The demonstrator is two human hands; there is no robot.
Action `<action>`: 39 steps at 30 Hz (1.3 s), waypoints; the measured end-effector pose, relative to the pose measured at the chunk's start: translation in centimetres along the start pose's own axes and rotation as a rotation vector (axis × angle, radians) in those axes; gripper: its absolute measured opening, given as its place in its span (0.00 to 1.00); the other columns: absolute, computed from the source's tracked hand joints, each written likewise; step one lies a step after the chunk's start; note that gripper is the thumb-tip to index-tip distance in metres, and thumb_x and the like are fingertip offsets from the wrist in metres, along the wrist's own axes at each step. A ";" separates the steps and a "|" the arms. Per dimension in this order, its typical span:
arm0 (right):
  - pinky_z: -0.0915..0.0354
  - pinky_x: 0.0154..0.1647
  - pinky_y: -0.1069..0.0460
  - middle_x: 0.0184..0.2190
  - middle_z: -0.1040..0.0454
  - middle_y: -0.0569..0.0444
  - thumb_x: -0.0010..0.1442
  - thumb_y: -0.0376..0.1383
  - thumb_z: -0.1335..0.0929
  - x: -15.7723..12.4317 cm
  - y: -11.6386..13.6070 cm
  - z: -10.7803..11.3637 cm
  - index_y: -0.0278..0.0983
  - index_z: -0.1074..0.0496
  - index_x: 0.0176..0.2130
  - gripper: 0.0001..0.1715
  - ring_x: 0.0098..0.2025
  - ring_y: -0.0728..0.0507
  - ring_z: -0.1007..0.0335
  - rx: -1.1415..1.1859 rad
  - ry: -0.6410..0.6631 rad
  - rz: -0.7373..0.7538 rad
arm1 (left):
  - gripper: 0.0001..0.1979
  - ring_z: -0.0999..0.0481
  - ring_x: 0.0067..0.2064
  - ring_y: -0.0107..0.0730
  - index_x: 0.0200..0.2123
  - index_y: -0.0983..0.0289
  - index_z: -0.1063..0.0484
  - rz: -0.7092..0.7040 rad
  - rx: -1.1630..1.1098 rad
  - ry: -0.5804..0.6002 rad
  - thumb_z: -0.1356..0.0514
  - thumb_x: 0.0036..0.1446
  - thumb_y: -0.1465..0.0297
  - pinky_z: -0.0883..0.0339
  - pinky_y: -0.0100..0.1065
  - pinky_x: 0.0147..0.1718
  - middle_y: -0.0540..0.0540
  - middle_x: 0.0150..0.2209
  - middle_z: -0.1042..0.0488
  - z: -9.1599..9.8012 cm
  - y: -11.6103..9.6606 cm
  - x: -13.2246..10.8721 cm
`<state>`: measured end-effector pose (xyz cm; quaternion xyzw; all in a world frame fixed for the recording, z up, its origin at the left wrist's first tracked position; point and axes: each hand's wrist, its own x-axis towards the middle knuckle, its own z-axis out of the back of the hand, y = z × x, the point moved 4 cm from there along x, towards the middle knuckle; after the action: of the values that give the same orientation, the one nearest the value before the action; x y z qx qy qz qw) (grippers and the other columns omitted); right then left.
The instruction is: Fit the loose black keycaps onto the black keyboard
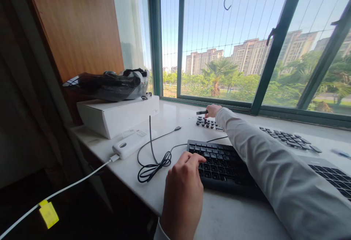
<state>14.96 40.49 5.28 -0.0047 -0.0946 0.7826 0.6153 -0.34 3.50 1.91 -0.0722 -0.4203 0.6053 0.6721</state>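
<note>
Keyboard [219,161] in black lay near the front edge of the pale worktop [175,115]. The left hand [182,192] rested on its left end, fingers pressed together and curled onto the keys, gripping nothing. The right hand [212,111] was extended close to the window frame [219,101], pinching a slender dark tool [201,112] just above a cluster of loose keycaps [207,123]. The right sleeve [274,167] crossed the keyboard and hid its right part. A coiled black cable [153,167] lay just left of the keyboard, its plug [178,128] nearer the loose keycaps. A white power bank [128,145], a white box [117,113] carrying a dark bag [104,84], and a second keycap cluster [287,137] lay around.
</note>
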 end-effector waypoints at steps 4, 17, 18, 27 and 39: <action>0.36 0.45 0.45 0.47 0.26 0.42 0.54 0.55 0.32 0.4 -0.7 0.1 0.39 0.24 0.46 0.28 0.48 0.35 0.30 0.016 -0.056 -0.033 | 0.18 0.24 0.35 0.29 0.39 0.55 0.24 0.007 0.017 0.001 0.49 0.59 0.81 0.32 0.29 0.40 0.51 0.38 0.24 0.0 0.0 0.1; 0.38 0.45 0.44 0.45 0.25 0.42 0.61 0.58 0.43 -6.8 0.3 4.5 0.39 0.23 0.44 0.33 0.46 0.36 0.30 0.149 -0.227 -0.018 | 0.14 0.24 0.39 0.30 0.37 0.58 0.23 0.021 0.050 -0.068 0.48 0.62 0.76 0.34 0.31 0.43 0.52 0.39 0.23 0.0 0.6 0.5; 0.38 0.45 0.44 0.44 0.25 0.43 0.62 0.59 0.43 -7.8 0.6 4.5 0.40 0.23 0.44 0.34 0.45 0.37 0.29 0.176 -0.249 -0.023 | 0.14 0.24 0.40 0.30 0.37 0.58 0.24 0.021 0.061 -0.074 0.48 0.62 0.76 0.34 0.30 0.43 0.51 0.39 0.23 -0.1 0.6 0.6; 0.40 0.39 0.49 0.39 0.22 0.44 0.62 0.53 0.39 -15.9 3.2 3.2 0.42 0.22 0.42 0.25 0.41 0.38 0.28 0.334 -0.404 0.023 | 0.14 0.25 0.42 0.32 0.36 0.58 0.23 -0.008 0.163 -0.070 0.48 0.61 0.74 0.34 0.31 0.46 0.52 0.40 0.23 -0.4 0.8 1.2; 0.45 0.29 0.52 0.21 0.29 0.53 0.59 0.55 0.38 -23.7 4.9 3.4 0.37 0.25 0.25 0.29 0.26 0.46 0.35 1.089 -0.643 0.018 | 0.15 0.25 0.42 0.38 0.40 0.57 0.24 -0.024 0.418 -0.051 0.51 0.62 0.71 0.33 0.36 0.41 0.54 0.43 0.25 -1.1 0.3 1.5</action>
<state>15.63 16.04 5.26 0.5437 0.1371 0.6861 0.4635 -0.01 5.33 1.76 0.0895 -0.3033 0.6728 0.6688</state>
